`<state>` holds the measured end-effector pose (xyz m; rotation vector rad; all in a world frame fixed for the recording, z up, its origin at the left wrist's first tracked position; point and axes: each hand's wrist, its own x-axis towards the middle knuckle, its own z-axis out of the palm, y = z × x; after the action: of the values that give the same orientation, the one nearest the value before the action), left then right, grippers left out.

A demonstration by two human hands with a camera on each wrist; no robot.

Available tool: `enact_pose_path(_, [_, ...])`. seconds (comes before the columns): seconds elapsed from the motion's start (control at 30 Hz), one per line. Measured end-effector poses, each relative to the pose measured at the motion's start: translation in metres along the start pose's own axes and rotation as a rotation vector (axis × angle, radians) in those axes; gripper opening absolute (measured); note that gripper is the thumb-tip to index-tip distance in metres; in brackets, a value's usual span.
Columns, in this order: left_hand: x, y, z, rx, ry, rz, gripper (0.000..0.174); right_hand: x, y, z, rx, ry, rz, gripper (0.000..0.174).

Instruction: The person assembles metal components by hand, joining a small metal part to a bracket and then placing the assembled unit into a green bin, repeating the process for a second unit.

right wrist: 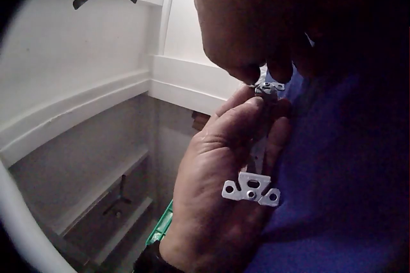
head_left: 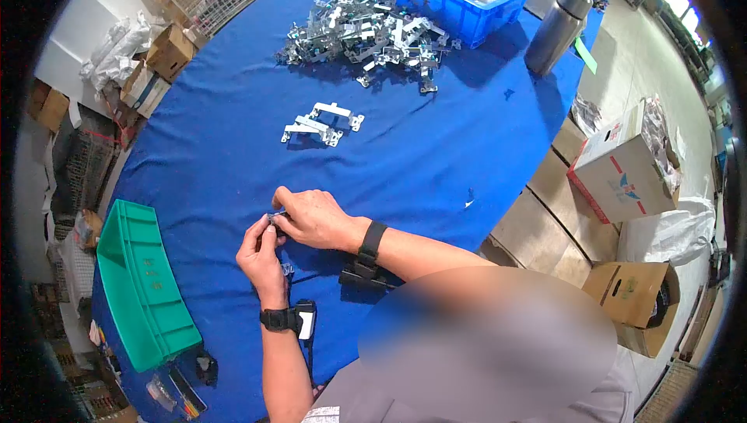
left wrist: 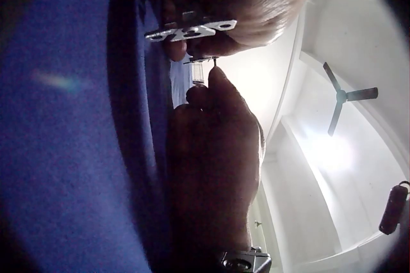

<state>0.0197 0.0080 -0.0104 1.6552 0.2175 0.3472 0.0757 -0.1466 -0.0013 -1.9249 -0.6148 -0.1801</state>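
Observation:
My left hand (head_left: 263,259) grips a long, slim metal bracket (right wrist: 251,191), which lies along the palm. Its winged end plate, with two round holes and a slot, sticks out toward the wrist in the right wrist view. At the bracket's other end, my right hand (head_left: 315,219) pinches the small metal fitting (right wrist: 266,90) between thumb and finger, right beside the left thumb. In the left wrist view the end plate (left wrist: 192,31) shows close up, while the right hand (left wrist: 218,158) reaches in from below. The fingertips partly hide the fitting.
Several similar brackets (head_left: 319,126) lie ahead on the blue cloth (head_left: 218,158), with a large heap of them (head_left: 373,34) farther back. A blue bin (head_left: 467,14) and a steel bottle (head_left: 556,30) stand at the back right. A green tray (head_left: 148,287) sits at the left.

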Motion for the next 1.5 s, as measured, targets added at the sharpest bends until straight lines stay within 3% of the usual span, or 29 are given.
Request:
enact_pose_path(0.2, [0.001, 0.006, 0.001, 0.1, 0.008, 0.013, 0.02, 0.002, 0.005, 0.006, -0.111, -0.036, -0.011, 0.029])
enact_pose_path(0.4, [0.0, 0.001, -0.002, 0.012, 0.003, 0.001, 0.019, -0.001, -0.006, 0.0, 0.044, 0.035, -0.002, 0.026])
enact_pose_path(0.57, [0.0, 0.003, 0.001, 0.028, -0.003, 0.013, 0.019, 0.001, 0.003, 0.002, -0.111, -0.068, 0.021, 0.022])
enact_pose_path(0.8, [0.001, 0.0, 0.001, 0.036, 0.0, 0.02, 0.023, 0.001, 0.004, 0.003, 0.013, -0.042, 0.006, 0.025])
enact_pose_path(0.93, [-0.001, 0.003, 0.004, 0.008, 0.002, 0.031, 0.023, 0.003, 0.002, -0.003, -0.097, -0.144, 0.051, 0.025])
enact_pose_path(1.1, [0.0, 0.0, 0.002, 0.035, -0.004, 0.021, 0.023, -0.001, 0.0, 0.0, 0.032, -0.006, 0.008, 0.029])
enact_pose_path(1.27, [0.0, 0.003, 0.004, 0.038, 0.011, 0.007, 0.024, 0.004, -0.001, -0.004, -0.136, -0.167, 0.071, 0.023])
enact_pose_path(1.5, [0.001, 0.003, 0.003, 0.038, 0.0, 0.005, 0.024, 0.001, 0.0, 0.0, 0.021, 0.019, -0.001, 0.026])
